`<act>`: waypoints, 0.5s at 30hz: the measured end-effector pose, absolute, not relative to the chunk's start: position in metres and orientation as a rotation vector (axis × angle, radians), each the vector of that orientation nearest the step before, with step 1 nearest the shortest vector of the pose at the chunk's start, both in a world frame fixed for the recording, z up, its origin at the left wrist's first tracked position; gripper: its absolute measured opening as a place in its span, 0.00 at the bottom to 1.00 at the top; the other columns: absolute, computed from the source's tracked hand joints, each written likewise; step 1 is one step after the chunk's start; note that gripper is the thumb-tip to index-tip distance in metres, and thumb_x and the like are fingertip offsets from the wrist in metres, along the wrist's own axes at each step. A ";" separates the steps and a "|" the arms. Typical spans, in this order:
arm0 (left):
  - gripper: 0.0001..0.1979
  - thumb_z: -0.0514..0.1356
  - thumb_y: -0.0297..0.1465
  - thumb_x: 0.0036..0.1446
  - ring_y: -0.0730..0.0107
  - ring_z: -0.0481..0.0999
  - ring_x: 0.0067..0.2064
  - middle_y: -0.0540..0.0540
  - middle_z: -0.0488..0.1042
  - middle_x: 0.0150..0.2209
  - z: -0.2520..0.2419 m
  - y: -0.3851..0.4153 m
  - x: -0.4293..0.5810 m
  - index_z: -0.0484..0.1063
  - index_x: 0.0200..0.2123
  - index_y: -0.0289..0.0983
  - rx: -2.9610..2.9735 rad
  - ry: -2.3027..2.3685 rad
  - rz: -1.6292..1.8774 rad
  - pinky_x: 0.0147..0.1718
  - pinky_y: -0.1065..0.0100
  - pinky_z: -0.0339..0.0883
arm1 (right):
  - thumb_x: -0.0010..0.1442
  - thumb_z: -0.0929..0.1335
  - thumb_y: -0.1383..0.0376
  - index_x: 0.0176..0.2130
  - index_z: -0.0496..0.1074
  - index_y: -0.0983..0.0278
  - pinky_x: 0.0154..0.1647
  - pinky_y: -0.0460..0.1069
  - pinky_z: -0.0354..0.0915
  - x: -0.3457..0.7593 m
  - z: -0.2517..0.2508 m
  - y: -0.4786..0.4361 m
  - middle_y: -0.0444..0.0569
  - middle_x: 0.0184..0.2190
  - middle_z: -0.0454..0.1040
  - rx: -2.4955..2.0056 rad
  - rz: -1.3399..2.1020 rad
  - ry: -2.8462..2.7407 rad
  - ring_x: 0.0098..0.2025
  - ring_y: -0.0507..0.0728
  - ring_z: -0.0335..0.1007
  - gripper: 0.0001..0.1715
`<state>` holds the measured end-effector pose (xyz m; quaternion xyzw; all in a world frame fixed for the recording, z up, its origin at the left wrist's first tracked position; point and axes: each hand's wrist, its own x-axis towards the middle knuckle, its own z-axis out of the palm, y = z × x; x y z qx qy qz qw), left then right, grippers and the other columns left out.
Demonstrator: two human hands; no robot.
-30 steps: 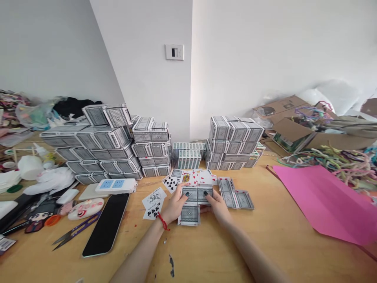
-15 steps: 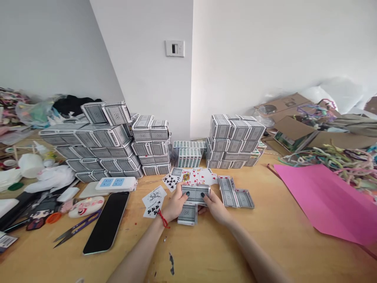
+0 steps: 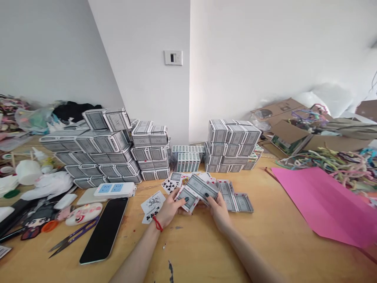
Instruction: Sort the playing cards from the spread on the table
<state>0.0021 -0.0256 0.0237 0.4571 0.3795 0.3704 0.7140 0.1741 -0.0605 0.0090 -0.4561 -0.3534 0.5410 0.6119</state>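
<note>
My left hand [image 3: 170, 207], with a red string at the wrist, is closed on a folded card piece [image 3: 188, 197] with a grey patterned back. My right hand [image 3: 218, 210] pinches another grey-backed card piece [image 3: 203, 188], tilted and overlapping the first. Right of my hands, joined folded cards [image 3: 244, 202] lie on the table. Loose face-up cards [image 3: 153, 202] lie to the left, and more cards [image 3: 171, 184] are spread behind my hands.
Stacked card blocks [image 3: 100, 141] stand at the back left and others [image 3: 232, 137] at the back right. A phone [image 3: 104, 230], scissors [image 3: 73, 237] and power strip [image 3: 114, 190] lie left. Pink paper [image 3: 321, 204] and yarn [image 3: 330, 161] are right.
The two card pieces in my hands have turned from level to slanted. My left hand has moved onto the lower piece. The view has shifted slightly.
</note>
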 end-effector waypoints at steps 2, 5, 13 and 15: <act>0.22 0.59 0.33 0.45 0.73 0.69 0.25 0.47 0.70 0.33 0.019 -0.021 0.002 0.62 0.46 0.37 1.061 0.901 0.885 0.21 0.70 0.66 | 0.47 0.68 0.59 0.45 0.59 0.57 0.30 0.50 0.65 0.176 0.008 -0.061 0.47 0.42 0.69 -0.979 1.289 -0.778 0.36 0.57 0.68 0.25; 0.20 0.60 0.34 0.44 0.75 0.66 0.21 0.49 0.70 0.26 0.017 -0.016 -0.002 0.65 0.42 0.34 1.150 0.954 0.928 0.19 0.72 0.63 | 0.46 0.69 0.61 0.46 0.59 0.56 0.29 0.49 0.63 0.180 0.008 -0.062 0.45 0.37 0.70 -0.916 1.329 -0.728 0.34 0.56 0.67 0.27; 0.17 0.60 0.32 0.45 0.62 0.70 0.42 0.45 0.73 0.37 0.026 -0.018 -0.005 0.66 0.40 0.35 1.316 0.884 0.982 0.40 0.65 0.62 | 0.49 0.67 0.60 0.36 0.66 0.61 0.35 0.50 0.61 0.182 0.018 -0.063 0.44 0.27 0.72 -0.932 1.455 -0.905 0.32 0.56 0.68 0.13; 0.17 0.59 0.33 0.47 0.62 0.69 0.42 0.45 0.72 0.38 0.025 -0.018 -0.004 0.65 0.41 0.35 1.335 0.889 0.953 0.41 0.65 0.62 | 0.49 0.67 0.60 0.35 0.66 0.62 0.37 0.51 0.61 0.180 0.019 -0.063 0.45 0.30 0.72 -0.943 1.464 -0.982 0.34 0.57 0.68 0.12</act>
